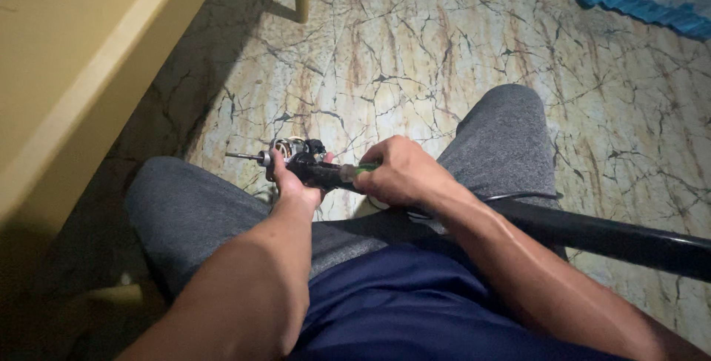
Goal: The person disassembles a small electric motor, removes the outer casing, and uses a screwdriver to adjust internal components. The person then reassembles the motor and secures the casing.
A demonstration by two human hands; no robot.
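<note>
The person sits with the knees apart over a marbled floor (459, 57), and both hands meet in front of the lap. The left hand (292, 183) holds a small electric motor (292, 150), with a thin metal shaft (243, 156) that sticks out to the left. The fingers of this hand are closed around the motor body from below, the thumb is on top; I cannot see the fingertips behind it. The right hand (396, 172) holds a screwdriver with a green and black handle (348, 174), and its fingers are wrapped fully around the handle, with no gap. The tip points to the motor and seems to touch its back end, but the exact contact point is hidden by the left hand.

In my judgement, the work goes well if the screwdriver stays in one straight line with the screw, and if the left hand presses the motor firmly so it does not turn together with the tool. To rest the motor on the thigh would give more support, since now it hangs in the air between the knees. The light is weak, so a slip of the tip is a real risk.

A black tube (615, 239) lies across the right thigh, and a yellow bench (67, 72) stands on the left.
</note>
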